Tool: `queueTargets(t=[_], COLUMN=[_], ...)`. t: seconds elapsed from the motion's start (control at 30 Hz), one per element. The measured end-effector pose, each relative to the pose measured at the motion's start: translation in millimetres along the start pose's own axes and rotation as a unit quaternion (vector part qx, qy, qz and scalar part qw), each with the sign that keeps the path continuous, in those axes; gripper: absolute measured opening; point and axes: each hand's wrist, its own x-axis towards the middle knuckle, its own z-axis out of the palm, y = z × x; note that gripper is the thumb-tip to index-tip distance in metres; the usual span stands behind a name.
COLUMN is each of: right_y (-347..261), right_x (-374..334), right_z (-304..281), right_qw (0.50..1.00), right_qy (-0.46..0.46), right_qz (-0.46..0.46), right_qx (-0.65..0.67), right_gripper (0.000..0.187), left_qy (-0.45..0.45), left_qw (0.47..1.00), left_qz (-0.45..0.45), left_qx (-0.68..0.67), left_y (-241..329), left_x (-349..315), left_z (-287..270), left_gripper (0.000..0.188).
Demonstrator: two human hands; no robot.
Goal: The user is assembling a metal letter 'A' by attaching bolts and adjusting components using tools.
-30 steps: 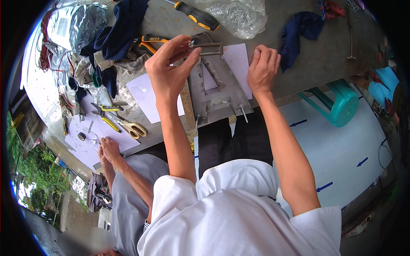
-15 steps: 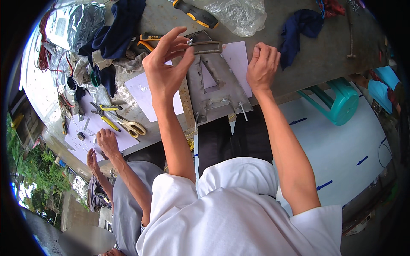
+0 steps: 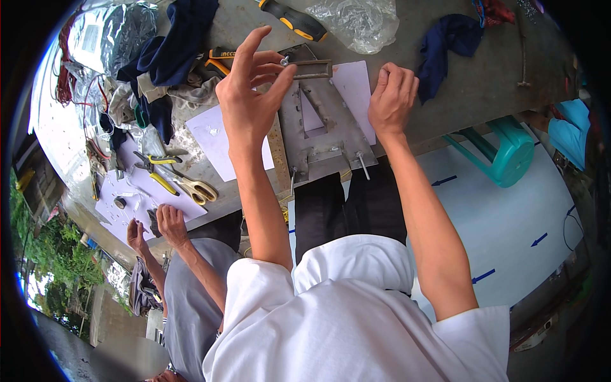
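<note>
Scissors [image 3: 189, 186] lie beside yellow-handled pliers [image 3: 165, 184]; crumpled clear plastic [image 3: 359, 27] lies near a navy cloth [image 3: 453, 44].

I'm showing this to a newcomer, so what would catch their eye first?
Probably the grey metal plate at the near edge of the table, with the left hand spread beside a shiny fitting near its far end and the right hand curled to its right. The green stool past the table edge on the right stands out too, as do the yellow-handled pliers on the left.
</note>
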Motion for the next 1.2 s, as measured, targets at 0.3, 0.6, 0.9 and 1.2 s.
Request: queueTargets(t=[0.3, 0.6, 0.9, 1.2], right_y=[0.6, 0.5, 1.2, -0.1], right_x=[-0.1, -0.1, -0.3, 0.6], right_z=[0.7, 1.1, 1.6, 0.5], right_qw=[1.000, 1.000, 1.000, 1.000], right_qy=[0.005, 0.003, 0.005, 0.008], right_qz=[-0.005, -0.003, -0.003, -0.009], right_qx=[0.000, 0.001, 0.004, -0.005], right_gripper=[0.011, 0.010, 0.010, 0.010], left_qy=[0.002, 0.020, 0.003, 0.020], left_qw=[1.000, 1.000, 1.000, 0.999], left_qz=[0.008, 0.008, -0.020, 0.018], left_qx=[0.015, 0.012, 0.008, 0.030], left_y=[1.2, -1.1, 1.4, -1.3], left_x=[-2.9, -4.8, -5.1, -4.8], left_z=[-0.3, 1.6, -0.7, 2.7], left_gripper=[0.059, 0.064, 0.061, 0.064])
